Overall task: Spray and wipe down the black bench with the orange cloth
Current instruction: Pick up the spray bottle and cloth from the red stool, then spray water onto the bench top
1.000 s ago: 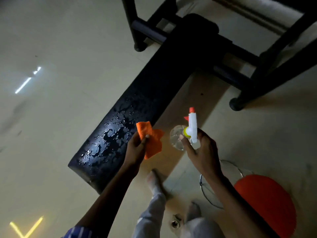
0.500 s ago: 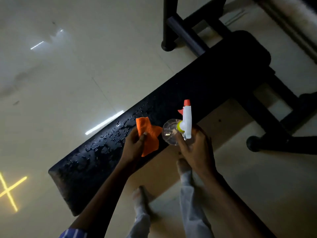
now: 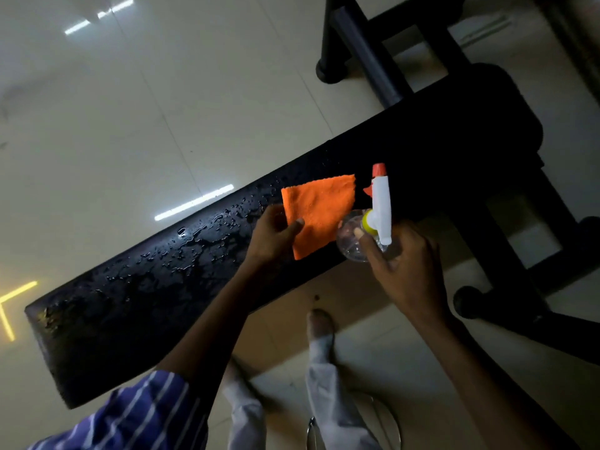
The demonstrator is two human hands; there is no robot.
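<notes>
The long black bench (image 3: 156, 306) runs from lower left to upper right, its near half beaded with water drops. My left hand (image 3: 271, 233) pinches the orange cloth (image 3: 319, 211) flat and spread above the bench's middle. Just to the right, my right hand (image 3: 401, 264) grips a clear spray bottle (image 3: 378, 211) with a white head and orange nozzle pointing up and away over the dark far part of the bench. Cloth and bottle nearly touch.
Black metal frame legs (image 3: 360, 50) stand at the bench's far end, and a foot of the frame (image 3: 470, 300) rests on the floor at right. My feet (image 3: 319, 326) stand on pale tiles (image 3: 130, 125) below the bench. A chrome stool rim (image 3: 394, 427) shows at the bottom.
The cloth has opened from a crumpled wad into a flat square. My view shifted, so the bench now lies more crosswise, and both hands sit over its middle instead of its near edge.
</notes>
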